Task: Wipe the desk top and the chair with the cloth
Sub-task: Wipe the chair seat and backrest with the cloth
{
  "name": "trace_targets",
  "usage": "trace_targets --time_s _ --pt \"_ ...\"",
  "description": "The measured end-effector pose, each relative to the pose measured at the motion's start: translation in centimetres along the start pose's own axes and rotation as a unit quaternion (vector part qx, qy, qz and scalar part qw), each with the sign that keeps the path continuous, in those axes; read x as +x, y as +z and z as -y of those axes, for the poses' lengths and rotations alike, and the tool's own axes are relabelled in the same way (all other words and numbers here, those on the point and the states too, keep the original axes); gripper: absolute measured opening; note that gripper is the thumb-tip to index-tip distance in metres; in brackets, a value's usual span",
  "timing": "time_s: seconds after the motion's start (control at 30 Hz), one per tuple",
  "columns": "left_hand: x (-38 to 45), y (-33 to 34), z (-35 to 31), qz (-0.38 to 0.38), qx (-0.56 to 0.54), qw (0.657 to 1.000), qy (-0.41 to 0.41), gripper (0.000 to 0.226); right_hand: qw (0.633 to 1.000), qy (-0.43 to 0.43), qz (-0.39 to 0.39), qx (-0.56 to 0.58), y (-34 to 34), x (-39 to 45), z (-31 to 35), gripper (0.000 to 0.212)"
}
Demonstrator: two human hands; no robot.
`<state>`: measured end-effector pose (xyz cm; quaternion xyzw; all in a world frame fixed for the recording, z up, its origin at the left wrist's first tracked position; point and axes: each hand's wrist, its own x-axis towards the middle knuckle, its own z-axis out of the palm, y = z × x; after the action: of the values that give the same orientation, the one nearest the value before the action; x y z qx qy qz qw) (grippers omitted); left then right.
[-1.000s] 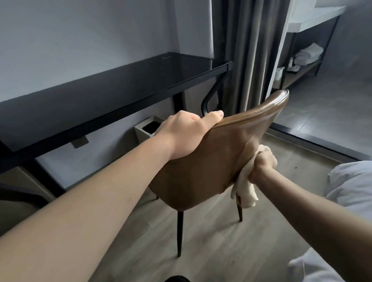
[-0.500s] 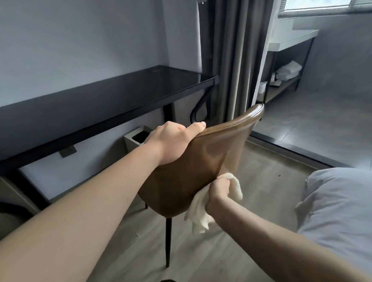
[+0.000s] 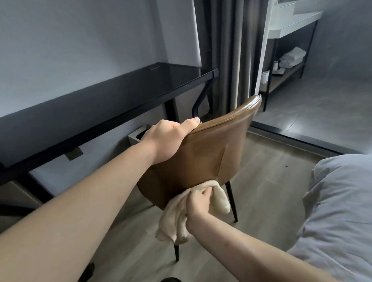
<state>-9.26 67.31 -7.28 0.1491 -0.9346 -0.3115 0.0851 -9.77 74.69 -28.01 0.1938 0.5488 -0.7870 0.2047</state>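
A brown leather chair [image 3: 207,152] on thin black legs stands with its back toward me, in front of the black glass desk top [image 3: 95,102]. My left hand [image 3: 169,139] grips the top edge of the chair back at its left end. My right hand [image 3: 198,203] holds a cream cloth [image 3: 179,217] and presses it against the lower outer part of the chair back. Loose ends of the cloth hang below my right hand.
A white bin [image 3: 136,135] sits under the desk by the wall. Grey curtains [image 3: 237,41] hang right of the desk. A bed with grey bedding [image 3: 348,207] fills the lower right. A shelf unit with towels [image 3: 293,55] stands beyond on the tiled floor.
My right hand has carried the cloth down the chair back, from its right side to the bottom edge. My left hand has kept its grip on the top.
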Motion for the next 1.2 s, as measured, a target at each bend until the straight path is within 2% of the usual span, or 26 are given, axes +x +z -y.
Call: trace_targets --time_s 0.13,0.23,0.37,0.43,0.53,0.73,0.97,1.1,1.2 --pt "0.1 0.0 0.1 0.007 -0.012 1.000 0.010 0.074 0.991 -0.048 -0.090 -0.083 -4.5 5.4 2.1 0.080" --pt "0.3 0.1 0.2 0.009 -0.016 1.000 0.023 0.074 0.983 -0.088 -0.135 -0.093 -7.0 8.7 5.9 0.083" --pt "0.5 0.1 0.5 0.018 -0.018 0.998 0.049 0.084 0.981 -0.122 -0.097 -0.119 -8.0 12.4 12.5 0.085" --pt "0.6 0.1 0.5 0.027 -0.019 0.998 0.058 0.085 0.979 -0.124 -0.074 -0.147 -7.9 13.9 13.7 0.077" --pt "0.6 0.1 0.4 0.034 -0.018 0.997 0.065 0.086 0.970 -0.139 -0.051 -0.195 -8.5 15.2 13.2 0.071" --pt "0.2 0.0 0.0 0.026 -0.013 0.999 0.034 0.086 0.961 -0.083 -0.014 -0.265 -7.9 9.0 8.8 0.089" --pt "-0.5 -0.3 -0.8 0.016 -0.017 1.000 -0.020 0.080 0.984 0.047 0.019 -0.172 -2.0 0.4 1.1 0.073" --pt "-1.2 -0.4 -1.3 0.013 -0.027 0.999 -0.024 0.070 0.994 0.078 0.045 -0.061 2.8 -1.6 -1.4 0.092" --pt "-1.3 -0.4 -1.4 0.011 -0.026 0.999 -0.026 0.067 0.996 0.080 0.024 -0.023 3.1 -1.4 -0.9 0.097"
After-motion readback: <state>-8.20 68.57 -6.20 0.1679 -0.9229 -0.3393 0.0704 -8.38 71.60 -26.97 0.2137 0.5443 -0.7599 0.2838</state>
